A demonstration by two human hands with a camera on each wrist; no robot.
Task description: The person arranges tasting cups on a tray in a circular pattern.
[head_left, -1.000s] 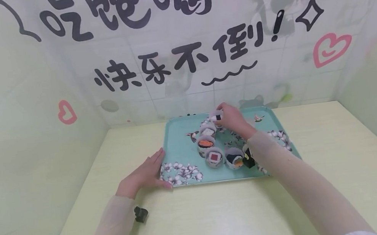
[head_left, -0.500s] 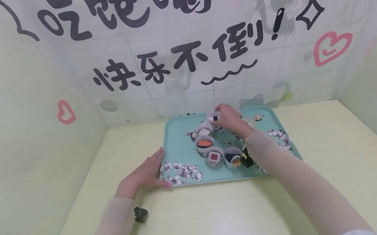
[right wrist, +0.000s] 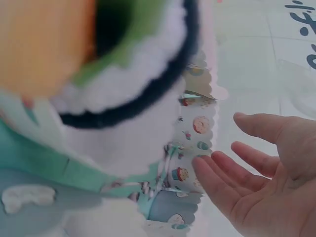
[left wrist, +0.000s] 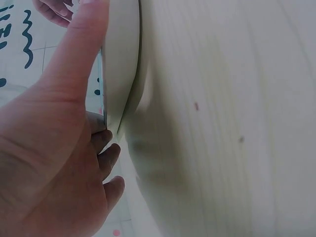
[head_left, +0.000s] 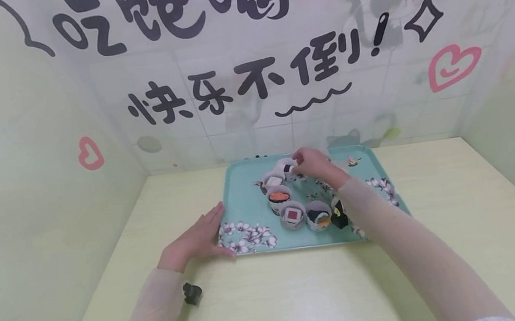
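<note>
A ring of paper cups holding sushi pieces stands on the turquoise tray (head_left: 245, 182). My right hand (head_left: 314, 164) is beside the rearmost cup (head_left: 284, 164), whose sushi is white with a dark band. In the right wrist view, fingertips (right wrist: 201, 165) touch or nearly touch a donut-printed cup (right wrist: 194, 133); the thumb stands apart from it. A sushi roll (right wrist: 123, 94) with rice and a black rim looms close there. At the tray's front left corner rests my left hand (head_left: 195, 240), fingers along the left edge and thumb (left wrist: 79, 54) along the front edge.
Other cups hold white sushi (head_left: 274, 181), orange-topped sushi (head_left: 279, 197), sushi with a red square (head_left: 293, 215) and a dark-and-orange roll (head_left: 320, 216). A black-wrapped piece (head_left: 339, 219) is beside my right sleeve. A small black object (head_left: 193, 293) lies by my left sleeve. A printed wall stands behind.
The rearmost cup has shifted left and slightly toward the front, with my right hand following. The white sushi cup beside it has also slid left. My left hand has stayed put.
</note>
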